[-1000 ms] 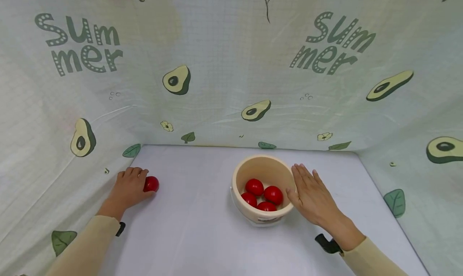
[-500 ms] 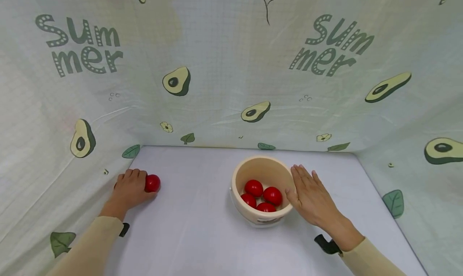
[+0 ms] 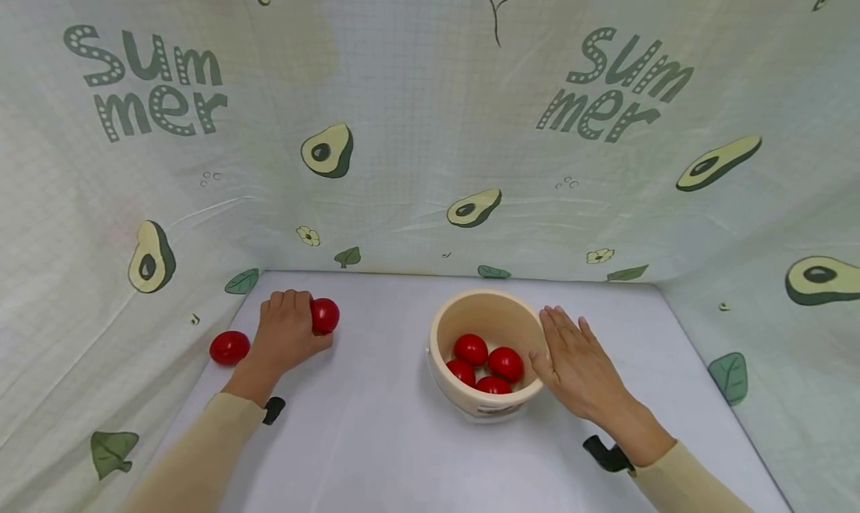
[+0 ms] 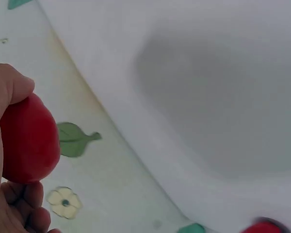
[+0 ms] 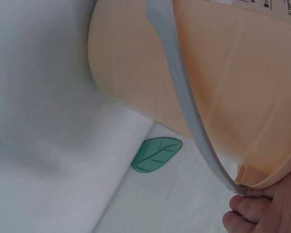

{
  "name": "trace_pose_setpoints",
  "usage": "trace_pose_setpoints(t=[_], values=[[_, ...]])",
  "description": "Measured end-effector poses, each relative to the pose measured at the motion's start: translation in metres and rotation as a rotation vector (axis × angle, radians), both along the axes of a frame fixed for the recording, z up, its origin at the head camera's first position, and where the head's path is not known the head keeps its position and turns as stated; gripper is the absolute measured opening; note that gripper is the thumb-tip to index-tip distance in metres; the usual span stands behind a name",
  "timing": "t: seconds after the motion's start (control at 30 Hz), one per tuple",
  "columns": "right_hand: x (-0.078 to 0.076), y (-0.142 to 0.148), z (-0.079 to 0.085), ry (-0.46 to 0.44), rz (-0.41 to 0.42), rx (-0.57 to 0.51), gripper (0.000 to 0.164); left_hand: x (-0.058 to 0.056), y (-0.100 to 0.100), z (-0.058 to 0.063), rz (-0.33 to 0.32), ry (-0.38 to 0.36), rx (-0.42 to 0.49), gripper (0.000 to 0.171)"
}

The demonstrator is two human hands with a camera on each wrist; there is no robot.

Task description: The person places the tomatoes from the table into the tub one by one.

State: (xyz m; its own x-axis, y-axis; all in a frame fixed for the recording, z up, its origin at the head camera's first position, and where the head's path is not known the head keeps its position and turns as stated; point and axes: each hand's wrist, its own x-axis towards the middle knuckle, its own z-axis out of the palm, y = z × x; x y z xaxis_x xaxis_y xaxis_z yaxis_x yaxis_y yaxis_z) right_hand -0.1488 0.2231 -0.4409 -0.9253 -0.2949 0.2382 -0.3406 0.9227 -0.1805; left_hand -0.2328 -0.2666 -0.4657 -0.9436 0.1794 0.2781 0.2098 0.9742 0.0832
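Note:
In the head view my left hand [image 3: 285,334] grips a red tomato [image 3: 325,316] at the left part of the table. The left wrist view shows this tomato [image 4: 30,138] between thumb and fingers, held above the surface. A second red tomato [image 3: 230,348] lies behind the left wrist, near the table's left edge. A peach-coloured bucket [image 3: 449,382] stands right of the middle, with several red tomatoes [image 3: 505,364] inside. My right hand [image 3: 579,364] rests against the bucket's right rim, fingers straight. In the right wrist view, fingers [image 5: 254,211] touch the rim beside the bucket's grey handle [image 5: 184,97].
The white table [image 3: 363,438] meets a printed cloth [image 3: 396,162] at the back and sides. Dark straps [image 3: 608,453] sit on both wrists. A red object [image 4: 264,227] shows at the left wrist view's bottom edge.
My left hand has moved right and away from me with the tomato, and the second tomato behind it has come into view. The right hand and bucket stay put.

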Motion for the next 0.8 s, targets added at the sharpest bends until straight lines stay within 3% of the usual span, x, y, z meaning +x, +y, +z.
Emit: trace_pose_setpoints(t=[0.3,0.8], values=[[0.001,0.0,0.001,-0.006,-0.004,0.001,0.068,0.0,0.042,0.023,-0.1,0.081,0.031,0.077],[0.0,-0.001,0.001,0.006,0.002,0.006,0.067,0.014,0.109,0.071,-0.217,0.089,-0.003,0.071]])
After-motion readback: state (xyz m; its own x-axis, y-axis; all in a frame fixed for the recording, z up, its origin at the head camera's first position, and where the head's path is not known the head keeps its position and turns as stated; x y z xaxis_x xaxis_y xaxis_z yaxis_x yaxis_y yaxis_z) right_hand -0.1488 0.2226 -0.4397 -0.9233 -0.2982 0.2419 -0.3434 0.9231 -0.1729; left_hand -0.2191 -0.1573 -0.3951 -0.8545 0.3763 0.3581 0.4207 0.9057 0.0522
